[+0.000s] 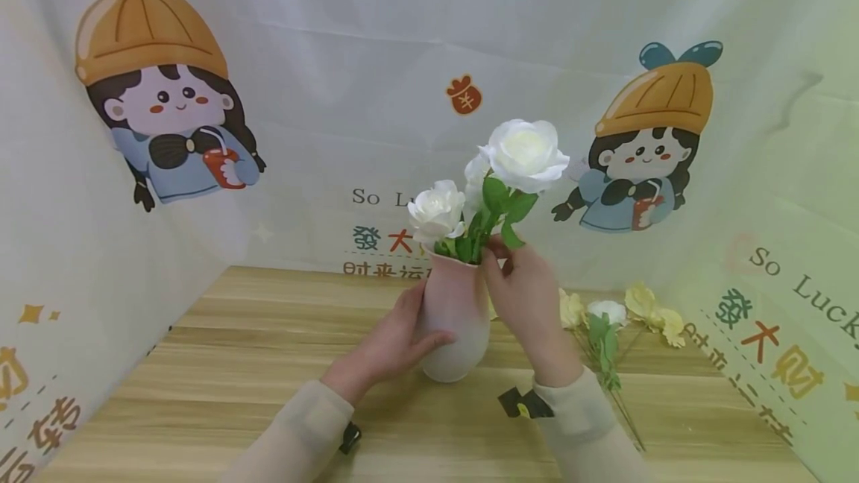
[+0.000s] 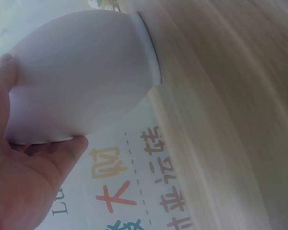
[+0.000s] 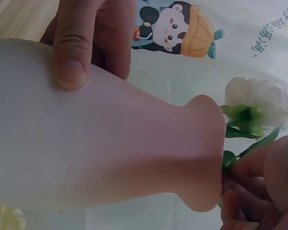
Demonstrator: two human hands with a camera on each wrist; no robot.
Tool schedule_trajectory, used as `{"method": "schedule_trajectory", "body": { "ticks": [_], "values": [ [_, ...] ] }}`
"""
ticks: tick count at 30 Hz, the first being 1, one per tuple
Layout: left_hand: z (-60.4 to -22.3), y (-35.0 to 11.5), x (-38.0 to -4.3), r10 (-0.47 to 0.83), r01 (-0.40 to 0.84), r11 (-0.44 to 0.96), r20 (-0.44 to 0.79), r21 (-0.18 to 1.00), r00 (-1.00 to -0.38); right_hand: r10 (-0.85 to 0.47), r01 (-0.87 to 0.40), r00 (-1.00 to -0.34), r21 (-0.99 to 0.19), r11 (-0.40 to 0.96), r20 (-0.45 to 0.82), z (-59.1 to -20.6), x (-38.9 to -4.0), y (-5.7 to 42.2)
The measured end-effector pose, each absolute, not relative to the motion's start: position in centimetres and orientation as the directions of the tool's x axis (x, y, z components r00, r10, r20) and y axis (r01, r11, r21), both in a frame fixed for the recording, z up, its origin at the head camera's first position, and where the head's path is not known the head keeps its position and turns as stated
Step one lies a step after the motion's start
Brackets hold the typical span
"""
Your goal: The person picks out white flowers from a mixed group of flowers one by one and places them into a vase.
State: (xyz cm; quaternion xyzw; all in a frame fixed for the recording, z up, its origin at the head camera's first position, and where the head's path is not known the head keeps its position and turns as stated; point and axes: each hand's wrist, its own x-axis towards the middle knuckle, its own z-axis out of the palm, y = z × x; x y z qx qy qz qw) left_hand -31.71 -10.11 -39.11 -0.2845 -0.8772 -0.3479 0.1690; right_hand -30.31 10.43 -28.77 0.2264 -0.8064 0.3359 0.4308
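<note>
Stems (image 1: 478, 237), lower ends hidden inside vase (image 1: 458, 319). Left hand (image 1: 396, 338), curled part-way round vase. Right hand (image 1: 526, 304), fingers bent, pinching a stem.

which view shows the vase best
The head view: it alone shows the vase from rim to base. The left wrist view has the base but no rim; the right wrist view has the rim close up, no base.

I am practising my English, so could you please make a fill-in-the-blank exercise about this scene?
The person's ____ hand grips the body of the vase.
The vase's upper part is tinted ____.
The roses in the vase are ____.
In the head view, yellow flowers lie on the table to the vase's ____.
Missing words: left; pink; white; right.
</note>
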Motion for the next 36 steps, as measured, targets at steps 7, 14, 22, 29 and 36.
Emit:
{"method": "schedule_trajectory", "body": {
  "ticks": [7,14,22,29,36],
  "values": [
    [-39.11,-10.12,-31.74,0.384,0.625,0.594,0.504,0.507,-0.774,-0.049,-0.603,-0.542,-0.348,0.718,0.839,-28.84,-30.10,10.45],
    [-39.09,-10.07,-31.76,0.381,0.620,0.602,0.501,0.503,-0.777,-0.028,-0.693,-0.502,-0.382,0.611,0.864,-28.50,-30.03,10.59],
    [-39.15,-10.11,-31.69,0.383,0.622,0.604,0.503,0.498,-0.775,0.009,-0.718,-0.442,-0.360,0.595,0.897,-28.35,-29.82,10.55],
    [-39.21,-10.11,-31.65,0.382,0.618,0.604,0.497,0.504,-0.779,-0.110,-0.608,-0.521,-0.277,0.744,0.846,-28.93,-30.23,10.65],
    [-39.12,-10.08,-31.66,0.380,0.608,0.611,0.486,0.507,-0.787,-0.164,-0.650,-0.591,-0.345,0.677,0.790,-28.47,-29.76,10.94]
  ]
}}
